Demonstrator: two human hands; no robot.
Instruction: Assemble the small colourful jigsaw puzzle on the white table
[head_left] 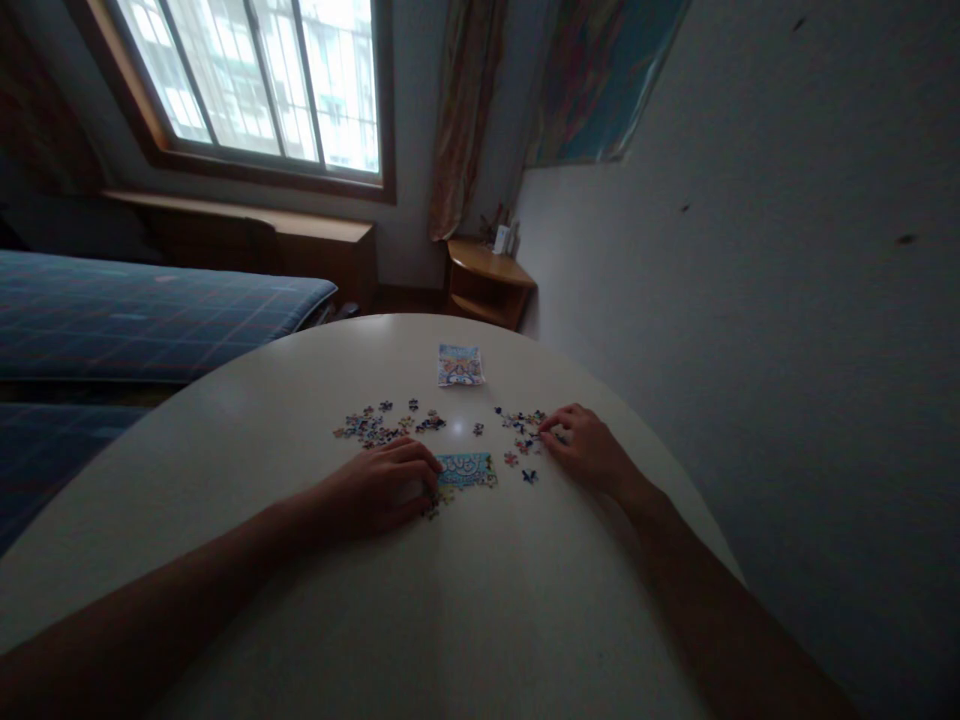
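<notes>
A partly joined jigsaw puzzle (466, 469), a light blue patterned strip, lies flat on the white table. My left hand (390, 478) rests at its left end, fingers loosely curved and apart, the fingertips touching its edge. A few pieces show below that hand's thumb, partly hidden. Over to the right, my right hand (586, 448) reaches into a small spread of loose puzzle pieces (519, 420). Its thumb and forefinger are pinched at a puzzle piece (537, 436), mostly covered by the fingertips. A larger heap of loose pieces (367, 430) lies beyond my left hand.
A small creased picture sheet (460, 366) lies farther back on the round white table (495, 620). A wall (787, 350) runs close along the right side. Beyond the table are a plaid mattress (150, 315), a corner shelf (491, 262) and a barred window (262, 80).
</notes>
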